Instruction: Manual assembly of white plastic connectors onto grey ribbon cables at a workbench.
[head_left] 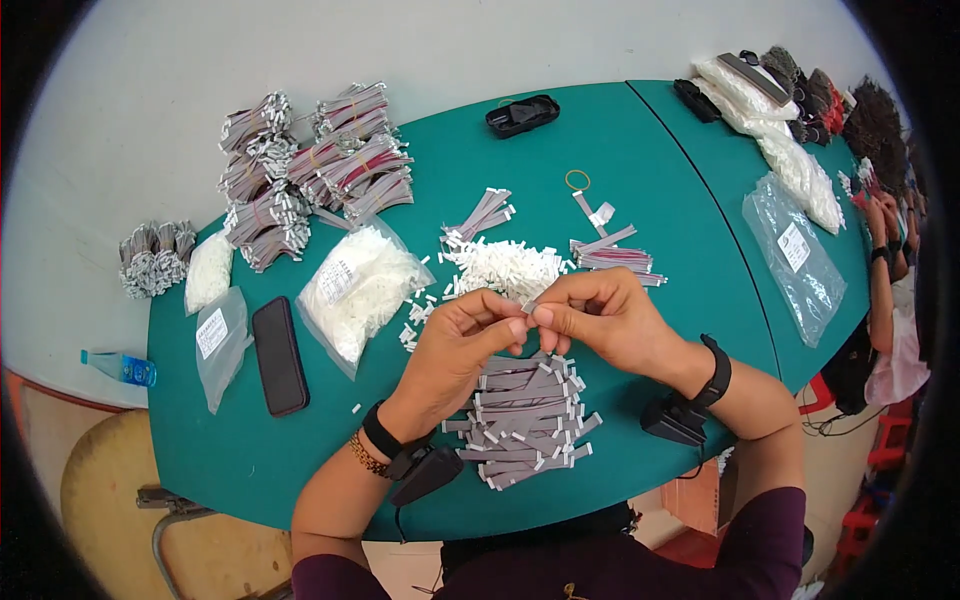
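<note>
My left hand (pixel 462 338) and my right hand (pixel 606 318) meet at the middle of the table, both closed in a pinch. Between their fingertips shows the small pale end of a grey ribbon cable (pixel 528 308); the fingers hide most of it. Just beyond lies a heap of small white plastic connectors (pixel 510 266), some scattered to its left. Below my hands is a layered stack of grey ribbon cables (pixel 530 415) with white ends. Further cables lie in a small group (pixel 480 218) behind the heap and a bundle (pixel 615 257) to its right.
Left of the heap are a clear bag of white parts (pixel 362 285), a dark phone (pixel 280 356) and banded cable bundles (pixel 340 160). A black case (pixel 522 116) and a rubber band (pixel 577 180) lie farther back. Another person's arm (pixel 880 290) is at far right.
</note>
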